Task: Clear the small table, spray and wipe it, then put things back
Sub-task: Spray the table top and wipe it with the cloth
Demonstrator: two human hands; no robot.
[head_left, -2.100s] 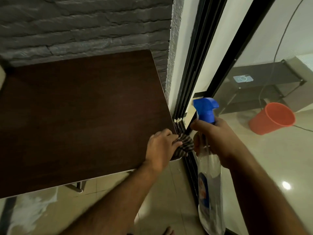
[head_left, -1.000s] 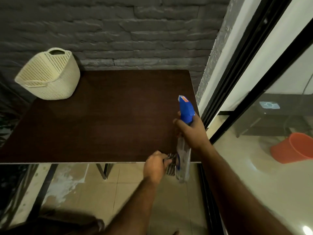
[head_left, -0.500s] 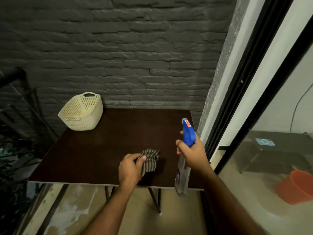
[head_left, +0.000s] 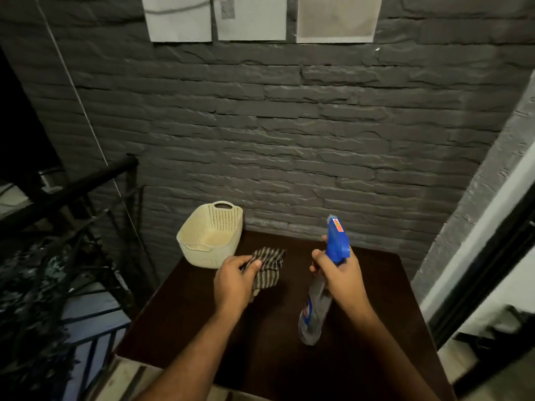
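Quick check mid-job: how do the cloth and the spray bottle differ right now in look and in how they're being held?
The cloth is soft, crumpled and striped dark and light; the spray bottle is rigid, with a clear body and a blue head. The left hand pinches the cloth, which hangs limp; the right hand grips the bottle at its neck, nozzle facing the wall. Both are held above the table, neither resting on it.

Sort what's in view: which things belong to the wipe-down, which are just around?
Job: small table; striped cloth, held by the left hand; spray bottle, gripped by the right hand; cream basket on the table.
Around: wall papers; railing.
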